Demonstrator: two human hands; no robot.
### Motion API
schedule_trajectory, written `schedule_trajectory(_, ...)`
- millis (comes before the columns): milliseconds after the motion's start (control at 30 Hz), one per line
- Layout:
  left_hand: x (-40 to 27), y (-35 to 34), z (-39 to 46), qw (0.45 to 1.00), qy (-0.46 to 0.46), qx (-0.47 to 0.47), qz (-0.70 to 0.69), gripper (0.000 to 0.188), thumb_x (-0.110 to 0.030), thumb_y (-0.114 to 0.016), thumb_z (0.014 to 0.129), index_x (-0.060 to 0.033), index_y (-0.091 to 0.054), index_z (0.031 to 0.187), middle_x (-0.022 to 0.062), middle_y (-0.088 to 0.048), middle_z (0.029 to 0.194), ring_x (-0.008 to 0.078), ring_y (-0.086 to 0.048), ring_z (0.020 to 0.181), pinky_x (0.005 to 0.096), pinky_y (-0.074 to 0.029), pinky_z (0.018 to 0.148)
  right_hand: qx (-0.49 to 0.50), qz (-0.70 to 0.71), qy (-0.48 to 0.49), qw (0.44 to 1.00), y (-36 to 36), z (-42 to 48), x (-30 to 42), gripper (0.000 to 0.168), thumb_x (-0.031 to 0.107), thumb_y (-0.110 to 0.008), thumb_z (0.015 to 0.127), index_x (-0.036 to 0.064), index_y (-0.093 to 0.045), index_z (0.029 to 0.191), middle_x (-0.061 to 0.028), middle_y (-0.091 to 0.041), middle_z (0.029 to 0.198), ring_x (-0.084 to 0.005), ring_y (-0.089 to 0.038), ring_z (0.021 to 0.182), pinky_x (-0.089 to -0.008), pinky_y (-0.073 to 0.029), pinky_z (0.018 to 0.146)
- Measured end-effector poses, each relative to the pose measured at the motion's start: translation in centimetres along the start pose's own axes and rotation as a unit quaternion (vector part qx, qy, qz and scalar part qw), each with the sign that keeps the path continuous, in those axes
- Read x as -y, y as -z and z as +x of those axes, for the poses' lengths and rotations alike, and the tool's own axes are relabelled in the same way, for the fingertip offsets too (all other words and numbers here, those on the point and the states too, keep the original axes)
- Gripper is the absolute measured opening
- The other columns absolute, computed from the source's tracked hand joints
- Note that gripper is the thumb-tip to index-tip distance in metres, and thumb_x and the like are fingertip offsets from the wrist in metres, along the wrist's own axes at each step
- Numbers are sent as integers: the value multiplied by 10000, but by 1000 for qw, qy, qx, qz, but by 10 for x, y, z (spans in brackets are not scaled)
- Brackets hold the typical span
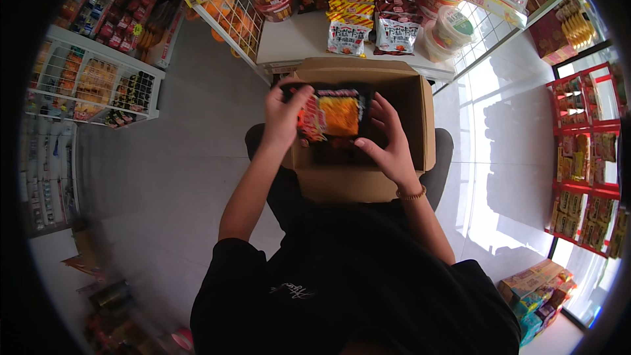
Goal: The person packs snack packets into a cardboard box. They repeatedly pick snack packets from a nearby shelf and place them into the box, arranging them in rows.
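My left hand (286,111) grips the left end of a black, red and orange snack packet (336,114), thumb on top. The packet is slightly blurred and lies over the open cardboard box (428,123) between my knees. At the packet's right end is my right hand (394,145), its thumb by the lower corner and its fingers curved behind the edge; whether they press on it is hard to tell. A beaded bracelet circles that wrist. The inside of the box is dark, and its contents cannot be made out.
Just beyond the box, a white shelf (291,42) holds rows of silver-fronted snack bags (347,37), tubs (453,27) and red bowls (276,3). Wire dividers flank it. White racks (155,86) stand left, a red rack (586,128) right, with boxed goods (537,291) at lower right.
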State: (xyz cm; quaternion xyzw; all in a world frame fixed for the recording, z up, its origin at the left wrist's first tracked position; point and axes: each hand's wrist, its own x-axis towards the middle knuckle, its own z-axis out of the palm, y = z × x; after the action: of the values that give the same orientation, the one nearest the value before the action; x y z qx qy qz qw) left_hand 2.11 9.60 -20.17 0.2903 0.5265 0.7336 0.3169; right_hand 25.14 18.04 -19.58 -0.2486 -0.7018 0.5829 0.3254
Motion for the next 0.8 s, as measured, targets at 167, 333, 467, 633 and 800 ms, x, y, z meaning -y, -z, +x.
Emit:
schedule_trajectory(167, 22, -14, -50, 970, 35, 197, 138, 288, -67, -753, 910, -19, -662, 1179, 56, -673, 1104, 154, -634, 1057, 299, -492, 950, 125, -51, -168, 977, 34, 3, -12, 368, 139, -766, 941, 6, -694, 1277, -108, -753, 1144, -128, -676, 1014, -300, -545, 901)
schedule_trajectory(333, 37, -11, -86, 917, 36, 276, 287, 538, -245, -814, 887, -59, -601, 1344, 101, -656, 1268, 247, -653, 1166, 341, -510, 1013, 49, -13, -54, 997, 54, -22, -10, 179, 30, -657, 998, -25, -750, 1142, -73, -777, 1078, -84, -668, 881, -248, -561, 791)
schedule_trajectory(467, 39, -20, -92, 884, 21, 296, 360, 442, -293, -831, 863, -13, -677, 1169, 125, -685, 1058, 313, -678, 960, 396, -543, 860, 58, 21, -75, 995, 54, -36, -4, 204, -25, -666, 963, -25, -750, 1149, -94, -777, 1131, -124, -705, 1004, -277, -570, 904)
schedule_trajectory(633, 55, -19, -97, 839, -120, 275, 454, 352, -323, -784, 893, -4, -692, 1011, 129, -674, 874, 337, -669, 848, 439, -539, 767, 115, -151, -62, 980, 83, -20, 19, 308, -64, -695, 886, -2, -743, 1184, -115, -773, 1159, -198, -725, 1090, -324, -555, 978)
schedule_trajectory(800, 55, -25, -104, 836, -137, 267, 459, 350, -338, -750, 918, -7, -698, 1021, 133, -687, 889, 331, -683, 867, 441, -547, 768, 268, -263, -58, 925, 63, 4, 45, 385, 34, -778, 847, 34, -728, 1230, -123, -772, 1137, -247, -743, 1050, -354, -580, 932)
